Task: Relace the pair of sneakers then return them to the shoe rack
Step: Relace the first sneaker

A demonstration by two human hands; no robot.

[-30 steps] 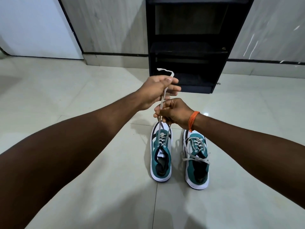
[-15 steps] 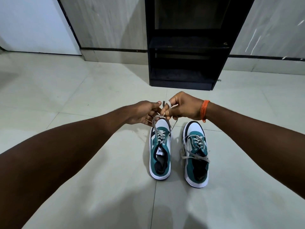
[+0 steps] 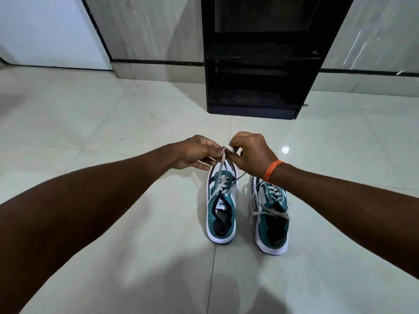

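Note:
Two teal-and-white sneakers stand side by side on the floor, toes pointing away from me. Above the toe of the left sneaker (image 3: pixel 221 214), my left hand (image 3: pixel 195 152) and my right hand (image 3: pixel 250 150) meet, both pinching the grey-white lace (image 3: pixel 221 165) that rises from its eyelets. One lace strand trails off to the right of that shoe. The right sneaker (image 3: pixel 272 220) is laced, with its lace ends lying loose across the tongue. An orange band circles my right wrist. The black shoe rack (image 3: pixel 256 64) stands beyond the shoes, with nothing showing on its shelves.
Glossy pale floor tiles (image 3: pixel 113 257) surround the shoes. The rack stands against a grey marble-look wall with a dark skirting line (image 3: pixel 158 62). A white door or panel (image 3: pixel 45 30) sits at the far left.
Both hands came down from a raised position, where the left hand held the lace pulled high. They now meet low above the left sneaker's toe. The shoes stayed put.

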